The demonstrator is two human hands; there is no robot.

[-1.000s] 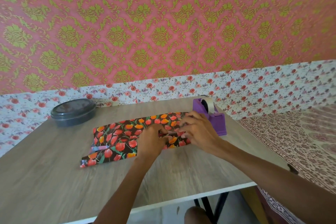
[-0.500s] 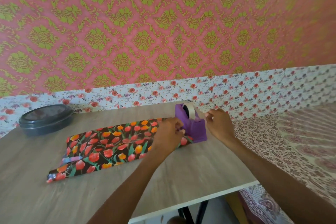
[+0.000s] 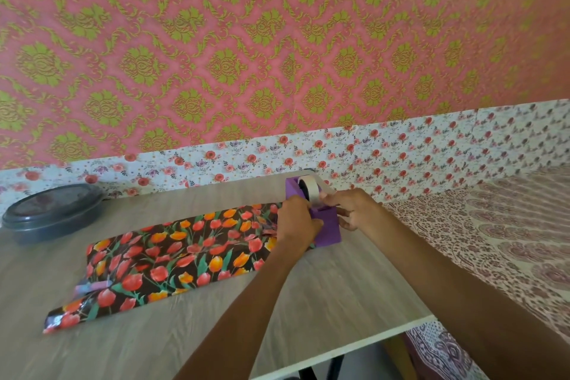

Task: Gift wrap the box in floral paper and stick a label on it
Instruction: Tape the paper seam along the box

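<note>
Presently, item by item: table point(image 3: 185, 345), pale wood-grain, filling the lower half of the frame. Floral paper point(image 3: 172, 253), dark with red and orange tulips, is laid across the centre-left; its left end is seen loose and unfolded. The box is not visible and is judged to be lapped inside. Left hand point(image 3: 297, 225), centre of the frame, fingers curled against the side of the purple tape dispenser point(image 3: 328, 227), which is judged to be steadied by them. Right hand point(image 3: 351, 210), just right of it, thumb and forefinger pinched on the free end of the tape roll point(image 3: 311, 192). Dark lidded container point(image 3: 52, 213), left edge, well apart. Progress is judged early to middle: no tape is seen applied, ends are unfolded, no label is seen stuck
</note>
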